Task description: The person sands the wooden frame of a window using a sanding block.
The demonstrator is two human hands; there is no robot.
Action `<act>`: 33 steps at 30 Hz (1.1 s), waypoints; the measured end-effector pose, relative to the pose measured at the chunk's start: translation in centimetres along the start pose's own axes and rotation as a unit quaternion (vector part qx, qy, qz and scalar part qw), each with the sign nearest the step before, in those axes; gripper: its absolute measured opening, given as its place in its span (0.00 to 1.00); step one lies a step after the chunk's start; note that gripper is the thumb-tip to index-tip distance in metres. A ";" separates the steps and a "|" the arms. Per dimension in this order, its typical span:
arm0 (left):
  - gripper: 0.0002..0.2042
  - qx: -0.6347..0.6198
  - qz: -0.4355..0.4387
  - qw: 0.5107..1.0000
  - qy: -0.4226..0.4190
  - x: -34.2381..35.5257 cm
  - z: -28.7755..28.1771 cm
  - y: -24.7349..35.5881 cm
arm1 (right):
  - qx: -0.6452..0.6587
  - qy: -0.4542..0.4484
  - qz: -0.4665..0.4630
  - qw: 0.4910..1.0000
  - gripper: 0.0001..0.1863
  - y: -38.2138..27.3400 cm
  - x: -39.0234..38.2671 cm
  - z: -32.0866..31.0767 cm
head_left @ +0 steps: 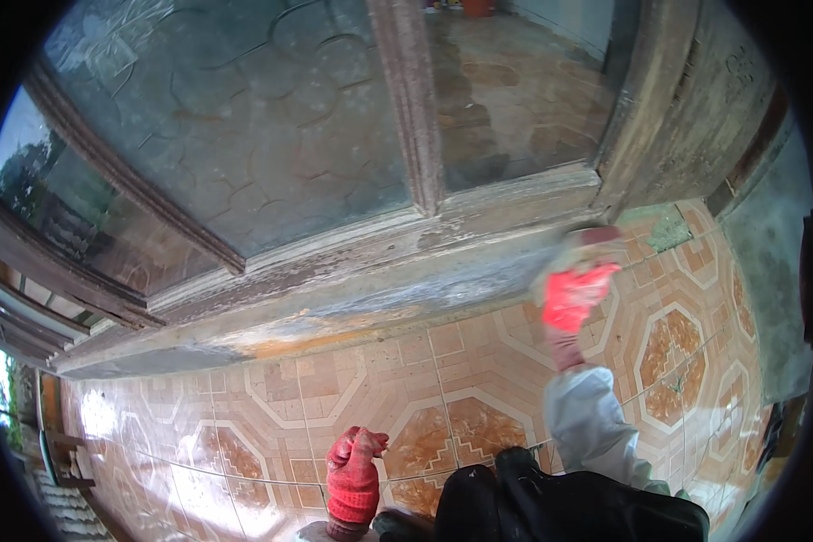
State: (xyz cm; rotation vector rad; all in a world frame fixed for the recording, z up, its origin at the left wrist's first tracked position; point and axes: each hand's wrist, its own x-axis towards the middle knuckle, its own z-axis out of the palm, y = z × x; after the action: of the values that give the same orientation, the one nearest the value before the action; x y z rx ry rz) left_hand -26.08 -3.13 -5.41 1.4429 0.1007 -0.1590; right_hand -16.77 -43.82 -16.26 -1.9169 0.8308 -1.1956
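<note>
My left hand (pixel 352 474), in a red knit glove, hangs over the tiled floor (pixel 289 388) with its fingers curled closed; whether anything is inside them is hidden. My right hand (pixel 576 294), in a red glove with a white sleeve, reaches out beside the weathered sill (pixel 506 217) at the foot of a wood-framed glass panel (pixel 298 135). It is blurred, its fingers closed around a greyish-brown object (pixel 587 237) that I cannot make out, close to the stained concrete ledge (pixel 388 295) below the sill.
A grey wall (pixel 759 271) stands at the right, next to a wooden post (pixel 677 108). More framed panes (pixel 81 208) run off to the left, where a railing (pixel 54 497) shows at the rim. Black glossy boots or legwear (pixel 569 506) are below me.
</note>
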 end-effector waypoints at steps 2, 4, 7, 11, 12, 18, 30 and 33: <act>0.13 -0.003 -0.017 0.999 0.045 -0.6 -1.2 -0.1 | -0.204 0.099 0.069 0.972 0.29 -1.1 0.4 0.5; 0.13 -0.021 -0.034 0.997 0.071 -1.1 -1.6 0.4 | -0.128 0.079 0.038 0.988 0.32 -4.0 -1.7 1.1; 0.13 -0.013 -0.012 0.999 0.050 -1.4 -1.3 0.8 | -0.053 0.020 -0.056 0.997 0.34 -8.8 -6.1 2.4; 0.13 -0.021 0.014 0.999 0.026 -1.2 -1.2 0.6 | -0.058 -0.153 -0.342 0.925 0.36 -17.5 -13.6 5.9; 0.13 -0.027 0.010 0.999 0.026 -1.2 -1.0 0.5 | -0.079 -0.183 -0.419 0.886 0.36 -19.2 -14.4 6.8; 0.13 -0.092 0.035 0.994 0.041 -1.6 -2.4 0.6 | -0.174 -0.254 -0.537 0.786 0.40 -16.6 -9.5 4.0; 0.13 -0.182 0.036 0.982 0.039 -2.5 -3.6 0.2 | -0.266 -0.012 -0.870 0.416 0.25 -25.4 -16.2 11.1; 0.13 -0.253 0.047 0.965 0.054 -2.5 -3.2 -0.2 | -0.276 -0.098 -0.858 0.422 0.24 -25.6 -15.4 10.6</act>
State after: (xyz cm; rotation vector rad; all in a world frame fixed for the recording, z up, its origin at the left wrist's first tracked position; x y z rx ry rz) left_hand -28.53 0.10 -5.59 0.9417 0.1492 0.0255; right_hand -8.85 -15.08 -5.30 -3.2429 -1.8051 -1.5116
